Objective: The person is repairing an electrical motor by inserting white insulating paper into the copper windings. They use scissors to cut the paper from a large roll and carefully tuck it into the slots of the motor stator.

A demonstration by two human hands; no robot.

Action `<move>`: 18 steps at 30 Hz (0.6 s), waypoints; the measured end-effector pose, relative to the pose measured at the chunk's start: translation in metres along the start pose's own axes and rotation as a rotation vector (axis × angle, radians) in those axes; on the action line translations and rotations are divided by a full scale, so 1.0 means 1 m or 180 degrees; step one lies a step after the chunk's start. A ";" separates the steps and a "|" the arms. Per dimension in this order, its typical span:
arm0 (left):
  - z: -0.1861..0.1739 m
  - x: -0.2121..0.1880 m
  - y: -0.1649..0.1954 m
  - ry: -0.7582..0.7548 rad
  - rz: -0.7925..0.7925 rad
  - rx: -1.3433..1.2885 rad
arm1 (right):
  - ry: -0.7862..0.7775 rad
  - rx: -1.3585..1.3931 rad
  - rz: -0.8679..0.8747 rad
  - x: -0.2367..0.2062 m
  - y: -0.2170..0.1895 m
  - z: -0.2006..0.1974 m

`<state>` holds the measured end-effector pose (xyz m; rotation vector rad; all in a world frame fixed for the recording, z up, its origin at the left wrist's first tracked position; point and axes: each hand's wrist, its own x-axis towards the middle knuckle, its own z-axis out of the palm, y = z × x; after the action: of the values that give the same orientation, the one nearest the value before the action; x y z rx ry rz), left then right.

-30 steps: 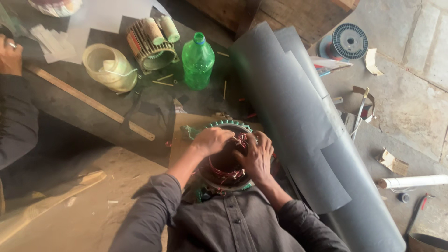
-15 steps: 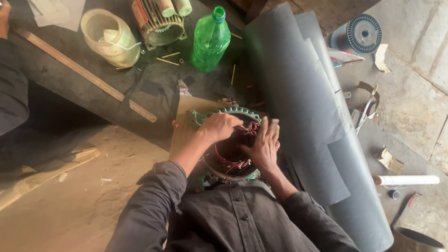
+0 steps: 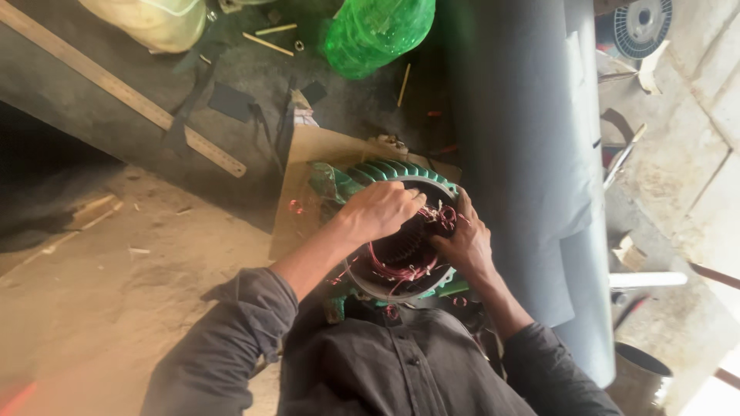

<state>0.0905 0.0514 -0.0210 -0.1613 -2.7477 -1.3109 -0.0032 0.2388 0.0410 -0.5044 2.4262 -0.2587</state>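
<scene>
Stator housing (image 3: 389, 173), green, finned, round, at frame centre on brown cardboard sheet (image 3: 316, 158); bore open upward, reddish copper winding wire (image 3: 393, 270) looped inside and spilling over rim at 5 o'clock. Left hand (image 3: 381, 209) laid over rim at 10 o'clock of bore, fingers curled together, tips pressing on wire bunch at bore's upper edge; exact pinch not discernible. Right hand (image 3: 462, 243) at 3 o'clock of bore, fingers bent and closed round same wire bunch, thumb toward left hand's fingertips; hands nearly touching. Dark grey sleeves at 6 and 7 o'clock.

Surroundings: green plastic bottle (image 3: 378, 31) at 12 o'clock, cut by top edge; pale plastic tub (image 3: 154, 23) at 11 o'clock; long wooden ruler (image 3: 123, 88) slanting from 10 o'clock toward cardboard; grey sheet roll (image 3: 524, 154) running from 1 to 4 o'clock just beside housing; wire spool (image 3: 640, 23) at 2 o'clock; white pipe (image 3: 647, 279) at 4 o'clock.

Change against earlier views: same grip, same housing position; view now closer and shifted lower, bottle and tub pushed to top edge, second finned motor part gone from view.
</scene>
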 end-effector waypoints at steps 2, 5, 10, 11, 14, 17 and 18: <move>0.001 0.004 0.004 -0.0098 -0.0063 0.0086 | 0.0054 -0.0219 -0.0095 -0.003 -0.008 -0.008; 0.000 0.018 0.009 -0.0494 -0.0141 0.0505 | 0.0966 -0.0812 -0.0992 -0.016 -0.014 -0.018; 0.004 0.023 0.012 -0.0639 0.0172 0.1153 | 0.0973 0.0152 -0.0699 -0.031 -0.016 -0.006; 0.006 0.021 0.010 -0.0551 0.0198 0.1035 | 0.0855 0.0429 -0.0559 -0.031 -0.016 -0.002; 0.007 0.015 0.005 -0.0337 0.0229 0.0714 | 0.1144 0.0417 -0.1107 -0.025 -0.014 0.003; 0.002 0.016 0.009 -0.0355 0.0018 0.0483 | 0.1360 0.0202 -0.0888 -0.022 -0.012 0.001; -0.002 0.018 0.014 -0.0456 -0.0182 0.0458 | 0.1210 0.0275 -0.0787 -0.024 -0.011 0.000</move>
<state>0.0748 0.0594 -0.0069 -0.1731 -2.9754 -1.1509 0.0177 0.2386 0.0579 -0.7761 2.6994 -0.6107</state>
